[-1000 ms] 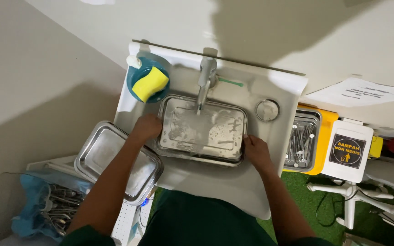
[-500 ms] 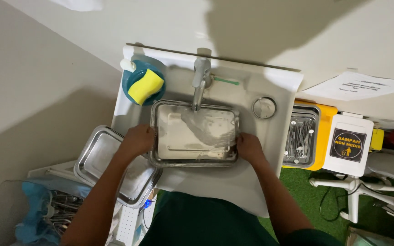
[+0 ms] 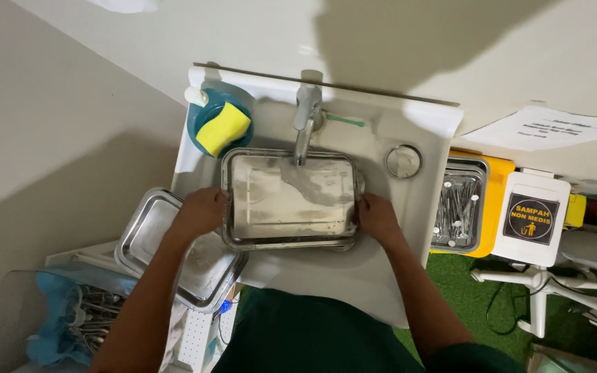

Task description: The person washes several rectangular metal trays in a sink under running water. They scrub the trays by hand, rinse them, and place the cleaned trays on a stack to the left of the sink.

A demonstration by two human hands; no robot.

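Against the frame a second ago, I note the metal tray [image 3: 290, 200] now sits level and square under the tap [image 3: 305, 121], where it was slanted before. The white foam that covered its floor is mostly gone; a clear sheet of water spreads from the tap's outlet across the tray's middle.

My left hand [image 3: 200, 213] has shifted from the tray's upper left corner to the middle of its left rim, fingers curled over the edge and closed on it. My right hand [image 3: 376, 217] grips the right rim in the same manner, near the lower corner. Both forearms run up from the bottom of the view, elbows apart.

The tray rests in the white sink [image 3: 409, 124]. A yellow sponge [image 3: 222, 129] lies in a blue bowl [image 3: 207, 112] at the sink's back left corner. A second metal tray [image 3: 146, 235] sits to the left, under my left forearm
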